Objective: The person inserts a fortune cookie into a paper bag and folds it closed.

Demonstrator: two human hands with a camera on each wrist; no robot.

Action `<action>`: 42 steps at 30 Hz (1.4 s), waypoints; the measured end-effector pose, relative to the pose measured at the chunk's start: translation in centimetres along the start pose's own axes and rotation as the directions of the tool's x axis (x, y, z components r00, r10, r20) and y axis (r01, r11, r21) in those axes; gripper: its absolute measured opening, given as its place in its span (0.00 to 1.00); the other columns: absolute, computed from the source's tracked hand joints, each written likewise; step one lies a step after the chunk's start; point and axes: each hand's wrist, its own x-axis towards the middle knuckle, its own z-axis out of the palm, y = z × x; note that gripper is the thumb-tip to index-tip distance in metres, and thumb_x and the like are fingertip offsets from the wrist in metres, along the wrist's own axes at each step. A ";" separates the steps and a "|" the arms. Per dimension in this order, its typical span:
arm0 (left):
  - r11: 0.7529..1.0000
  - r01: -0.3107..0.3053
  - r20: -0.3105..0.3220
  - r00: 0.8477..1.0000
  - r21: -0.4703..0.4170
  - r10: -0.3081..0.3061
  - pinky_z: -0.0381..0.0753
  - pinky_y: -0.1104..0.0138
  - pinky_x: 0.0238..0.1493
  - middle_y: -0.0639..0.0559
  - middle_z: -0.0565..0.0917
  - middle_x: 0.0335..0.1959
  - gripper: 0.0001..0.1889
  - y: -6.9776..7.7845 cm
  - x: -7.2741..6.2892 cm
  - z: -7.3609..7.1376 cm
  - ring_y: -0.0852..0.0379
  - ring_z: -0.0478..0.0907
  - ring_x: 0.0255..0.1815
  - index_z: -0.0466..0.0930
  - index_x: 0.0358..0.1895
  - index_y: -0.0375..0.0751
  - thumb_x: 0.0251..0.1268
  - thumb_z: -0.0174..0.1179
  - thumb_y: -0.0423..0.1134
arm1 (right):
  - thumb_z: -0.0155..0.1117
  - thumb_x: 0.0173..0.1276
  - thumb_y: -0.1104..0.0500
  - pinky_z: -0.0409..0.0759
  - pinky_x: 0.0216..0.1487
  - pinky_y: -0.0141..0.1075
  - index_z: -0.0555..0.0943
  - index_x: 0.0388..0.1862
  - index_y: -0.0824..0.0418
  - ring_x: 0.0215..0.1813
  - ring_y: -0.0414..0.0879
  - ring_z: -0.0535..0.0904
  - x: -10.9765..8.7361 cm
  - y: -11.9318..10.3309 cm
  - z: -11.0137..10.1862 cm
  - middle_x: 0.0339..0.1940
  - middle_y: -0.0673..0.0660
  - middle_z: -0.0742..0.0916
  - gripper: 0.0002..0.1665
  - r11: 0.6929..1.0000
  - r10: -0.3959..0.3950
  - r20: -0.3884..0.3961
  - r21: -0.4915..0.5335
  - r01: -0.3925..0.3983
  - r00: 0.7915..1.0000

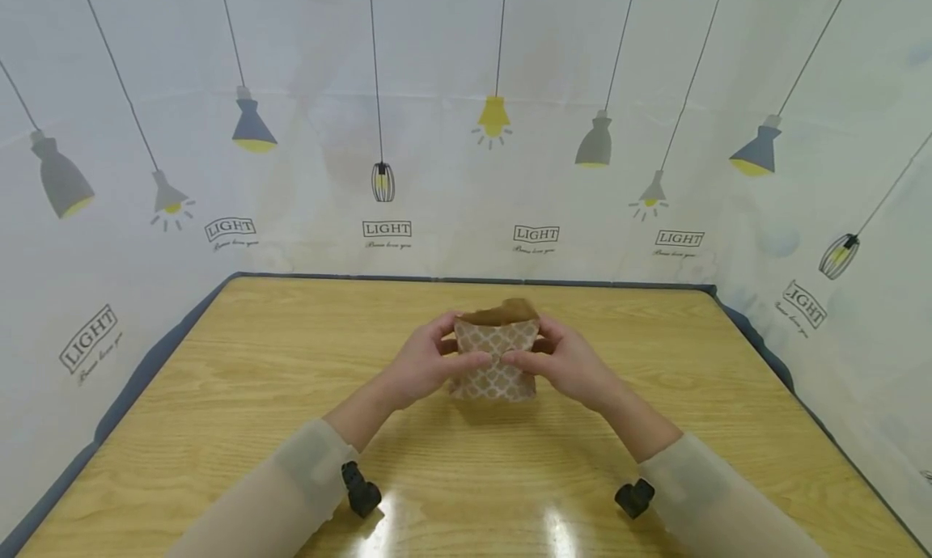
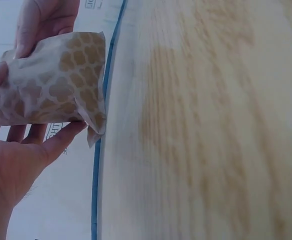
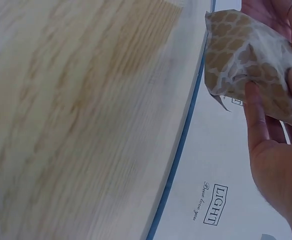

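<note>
A small brown paper bag [image 1: 497, 380] with a white lattice pattern is held up over the wooden table, its top edge gaping and a plain brown flap [image 1: 518, 308] rising at the back. My left hand [image 1: 425, 360] grips its left side, thumb across the front and fingers behind. On the right side my right hand [image 1: 575, 360] grips it the same way, the two thumbs close together at the middle. The left wrist view shows the patterned paper bag [image 2: 78, 75] with a creased lower corner. In the right wrist view the bag [image 3: 241, 55] looks wrinkled. What is inside is hidden.
The light wooden table [image 1: 255, 396] has a dark blue edge [image 1: 364, 277] along its back and sides. White cloth walls [image 1: 437, 73] printed with hanging lamps stand around it. A small black device [image 1: 360, 489] sits at the left cuff, another black device [image 1: 635, 498] at the right.
</note>
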 end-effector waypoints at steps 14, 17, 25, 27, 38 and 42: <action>0.988 0.053 -0.102 0.992 -0.146 -0.068 0.91 0.63 0.50 0.44 0.82 0.68 0.22 0.6 0.1 0.7 0.55 0.87 0.58 0.80 0.72 0.44 0.81 0.67 0.41 | 0.72 0.81 0.51 0.91 0.54 0.46 0.76 0.79 0.51 0.55 0.49 0.87 0.0 -0.9 0.6 0.62 0.60 0.88 0.31 0.986 0.060 -0.027 0.160 -0.055 0.998; 0.986 0.050 -0.121 0.990 -0.159 -0.070 0.90 0.62 0.51 0.43 0.83 0.67 0.22 0.7 0.1 0.8 0.56 0.86 0.55 0.79 0.72 0.42 0.82 0.65 0.41 | 0.71 0.81 0.52 0.92 0.55 0.43 0.76 0.78 0.54 0.55 0.47 0.89 0.2 -0.9 0.7 0.61 0.59 0.88 0.31 0.977 0.073 -0.039 0.202 -0.064 0.997; 0.979 0.076 -0.162 0.981 -0.191 -0.108 0.88 0.66 0.43 0.48 0.84 0.57 0.20 0.8 0.3 1.2 0.58 0.85 0.46 0.80 0.68 0.39 0.81 0.67 0.42 | 0.71 0.81 0.50 0.90 0.57 0.42 0.77 0.74 0.58 0.55 0.47 0.88 0.7 -1.0 1.2 0.61 0.57 0.86 0.29 0.968 0.119 -0.049 0.227 -0.105 0.992; 0.979 0.075 -0.173 0.979 -0.188 -0.108 0.87 0.67 0.41 0.48 0.84 0.55 0.19 0.9 0.4 1.4 0.58 0.84 0.44 0.80 0.67 0.38 0.81 0.67 0.41 | 0.71 0.81 0.51 0.90 0.56 0.42 0.78 0.73 0.59 0.54 0.47 0.88 0.6 -1.1 1.3 0.60 0.57 0.87 0.28 0.967 0.128 -0.057 0.231 -0.112 0.990; 0.977 0.088 -0.201 0.971 -0.192 -0.127 0.90 0.66 0.43 0.49 0.85 0.52 0.18 1.0 0.4 1.9 0.59 0.85 0.43 0.82 0.68 0.38 0.82 0.66 0.38 | 0.69 0.83 0.50 0.92 0.50 0.38 0.79 0.74 0.60 0.46 0.44 0.91 0.4 -0.9 1.1 0.49 0.51 0.92 0.27 0.970 0.117 -0.078 0.222 -0.098 0.990; 0.975 0.088 -0.199 0.971 -0.204 -0.130 0.90 0.66 0.43 0.50 0.86 0.51 0.18 0.9 0.4 1.7 0.59 0.86 0.43 0.82 0.68 0.37 0.82 0.65 0.39 | 0.68 0.84 0.51 0.90 0.56 0.37 0.81 0.71 0.62 0.50 0.43 0.89 0.2 -0.8 0.5 0.49 0.49 0.91 0.25 0.980 0.092 -0.083 0.182 -0.076 0.992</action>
